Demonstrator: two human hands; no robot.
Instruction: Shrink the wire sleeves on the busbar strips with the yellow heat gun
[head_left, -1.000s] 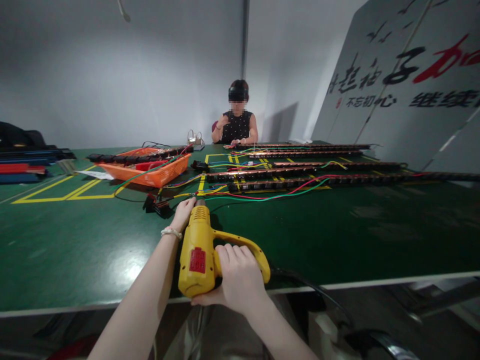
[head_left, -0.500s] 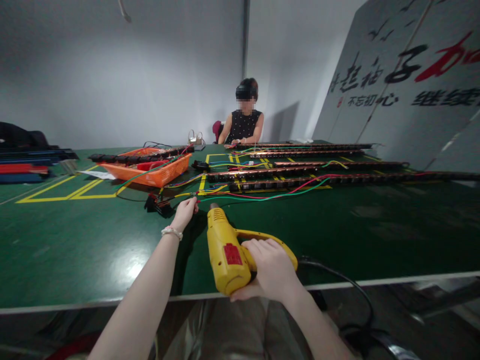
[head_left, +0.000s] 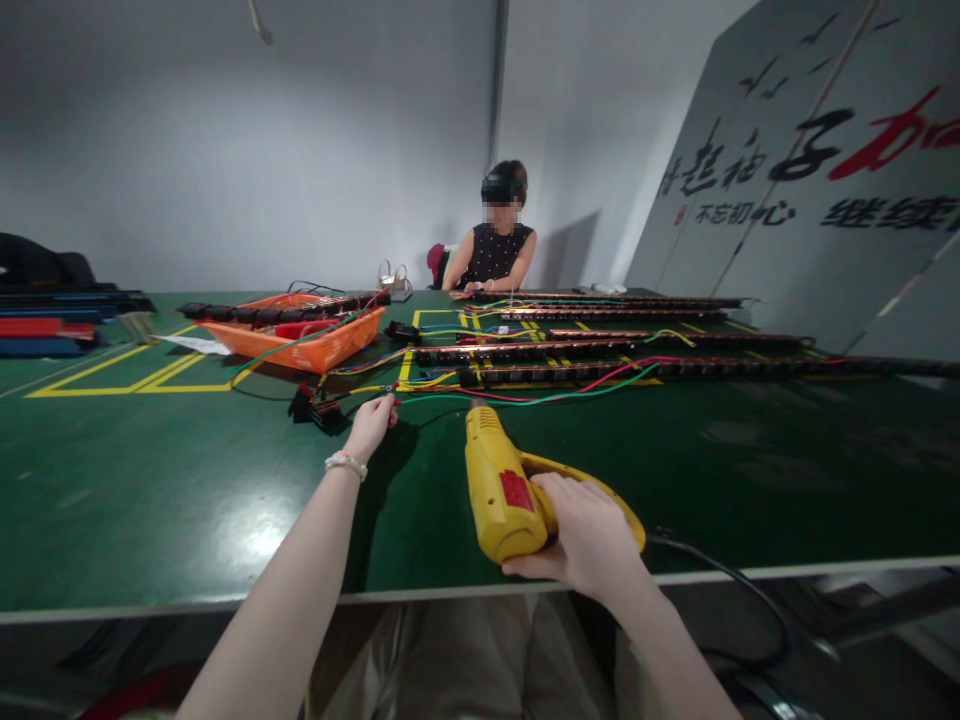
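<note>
My right hand (head_left: 589, 540) is closed round the handle of a yellow heat gun (head_left: 502, 485), whose nozzle points away from me over the green table (head_left: 150, 500). My left hand (head_left: 369, 425), with a bead bracelet at the wrist, pinches the end of a bundle of red, green and yellow wires (head_left: 480, 395) near a black connector (head_left: 311, 408). The wires run to long copper-coloured strips (head_left: 600, 370) lying across the table.
An orange basket (head_left: 300, 340) with parts stands at the back left, beside yellow floor-tape lines. Another person sits at the table's far end. A lettered board leans at the right. The gun's black cord (head_left: 720, 575) hangs over the table's near edge.
My right hand has carried the heat gun to the right, away from my left hand. My left hand stays on the wires.
</note>
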